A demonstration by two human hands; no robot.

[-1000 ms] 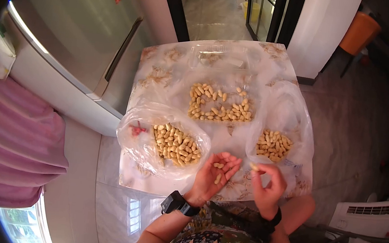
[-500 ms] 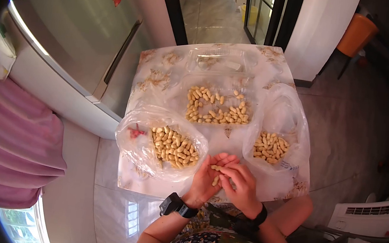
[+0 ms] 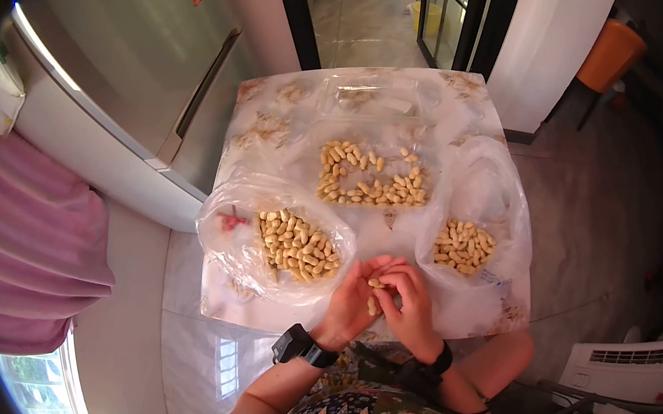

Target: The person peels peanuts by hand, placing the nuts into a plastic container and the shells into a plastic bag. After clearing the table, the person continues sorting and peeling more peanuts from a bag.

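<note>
Near the front edge of the table, my left hand (image 3: 344, 308) is cupped palm up with unshelled peanuts (image 3: 372, 305) lying in it. My right hand (image 3: 411, 309) is closed over that palm, its thumb and fingers pinching a peanut (image 3: 375, 283). Just left of my hands lies an open plastic bag (image 3: 226, 254) full of peanuts. A second plastic bag (image 3: 506, 204), with a smaller heap of peanuts (image 3: 464, 246), lies to the right. Beyond my hands, a clear plastic box (image 3: 314, 143) holds peanuts in a loose ring around its floor.
The clear lid (image 3: 374, 95) of the box lies flipped open toward the back of the flowered tablecloth (image 3: 266, 129). A fridge (image 3: 132, 42) stands to the left of the table. An orange chair (image 3: 611, 55) and a white appliance (image 3: 630, 368) stand on the right.
My right fingers have curled further over the upper peanut, so less of it shows. Both hands remain together at the same spot. The camera view has shifted very slightly.
</note>
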